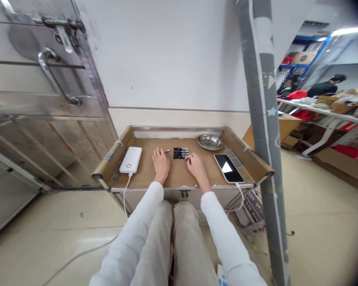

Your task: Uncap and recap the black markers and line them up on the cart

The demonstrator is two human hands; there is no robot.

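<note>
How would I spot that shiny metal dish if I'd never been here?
Find the cardboard-lined worktop against the white wall. Look toward its far right corner, just beyond the phone and right of the black pen-like items by the right hand. The dish is the only round, shiny metal thing there.

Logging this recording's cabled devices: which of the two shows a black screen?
The phone, right of the right hand; the white device, left of the left hand, has a white upper face instead.
</note>
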